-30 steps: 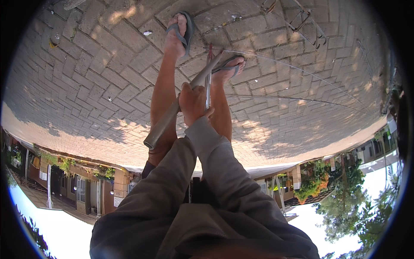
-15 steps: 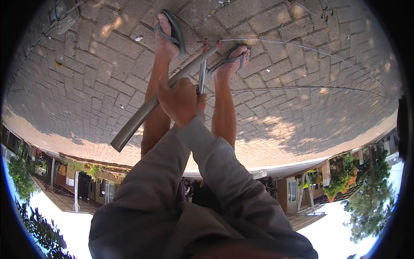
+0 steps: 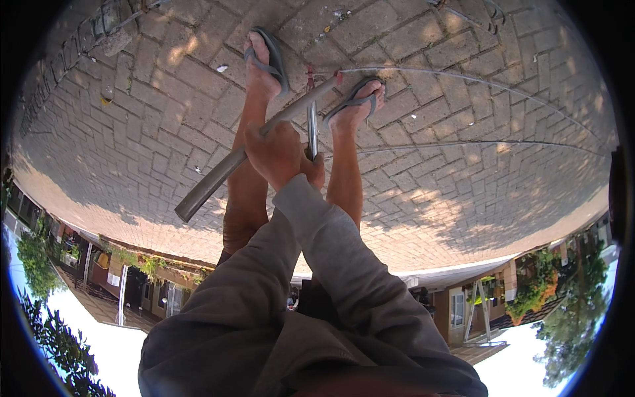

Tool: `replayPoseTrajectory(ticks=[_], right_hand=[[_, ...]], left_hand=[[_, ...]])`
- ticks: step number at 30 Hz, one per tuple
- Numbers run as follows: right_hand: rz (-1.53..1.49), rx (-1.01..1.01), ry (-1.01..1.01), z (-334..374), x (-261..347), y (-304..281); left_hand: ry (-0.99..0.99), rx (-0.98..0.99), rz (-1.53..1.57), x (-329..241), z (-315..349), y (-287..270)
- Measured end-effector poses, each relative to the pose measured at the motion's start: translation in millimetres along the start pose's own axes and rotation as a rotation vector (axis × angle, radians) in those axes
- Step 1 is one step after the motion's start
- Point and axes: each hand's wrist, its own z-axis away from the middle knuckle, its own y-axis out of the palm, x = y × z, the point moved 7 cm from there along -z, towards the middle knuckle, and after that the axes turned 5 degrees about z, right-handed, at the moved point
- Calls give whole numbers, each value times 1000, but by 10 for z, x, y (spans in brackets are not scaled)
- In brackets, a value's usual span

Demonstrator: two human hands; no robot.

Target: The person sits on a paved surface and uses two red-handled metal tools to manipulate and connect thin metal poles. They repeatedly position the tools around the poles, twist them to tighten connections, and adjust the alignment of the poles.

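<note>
My forearms cross, the right sleeve lying over the left. A long grey tube (image 3: pixel 213 185), slanting from lower left to upper right, is gripped by my right hand (image 3: pixel 274 152), with fingers wrapped round it. Partly hidden behind that wrist, my left hand (image 3: pixel 315 170) closes round the lower end of a shiny metal bar (image 3: pixel 312 126). Reddish parts show at the far ends of both tube and bar, close together between my feet; whether they join is unclear. A thin metal rod (image 3: pixel 436 73) curves off right from near the tube's tip.
Sandalled feet stand on either side, the left foot (image 3: pixel 260 56) farther away than the right foot (image 3: pixel 364 99). A second thin rod (image 3: pixel 476 143) runs right across the brick paving (image 3: pixel 423 192). More bent metal pieces (image 3: pixel 493 16) lie at the far right. Buildings and plants line the rim.
The bar's lower end and my left hand have come slightly nearer, and more of that hand shows beside the right wrist. Both hands keep their grip; the whole view has shifted slightly.
</note>
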Motion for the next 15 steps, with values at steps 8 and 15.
replayPoseTrajectory(ticks=[8, 15], right_hand=[[38, 47, 31, 79, -187, 269], [231, 79, 36, 72, -225, 117]], left_hand=[[-340, 316, 400, -168, -128, -168], [-387, 475, 632, -341, -193, -319]])
